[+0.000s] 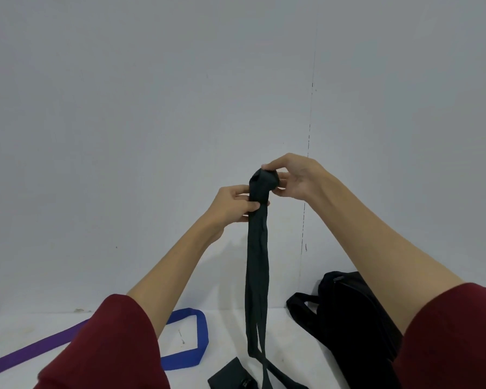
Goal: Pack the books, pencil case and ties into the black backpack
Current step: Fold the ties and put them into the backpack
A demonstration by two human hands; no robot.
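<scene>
Both hands hold the black tie [257, 265] up in front of the wall — the right hand [295, 178] pinches the rolled top, the left hand [233, 204] grips just below. Its tails hang to the white bench [230, 327]. Keep the roll tight and even, feeding slack upward — the backpack [357, 315] waits lower right.

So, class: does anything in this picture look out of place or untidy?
Nothing looks damaged. The blue tie and purple tie sprawl unrolled across the table, while both hands roll the black tie.
</scene>
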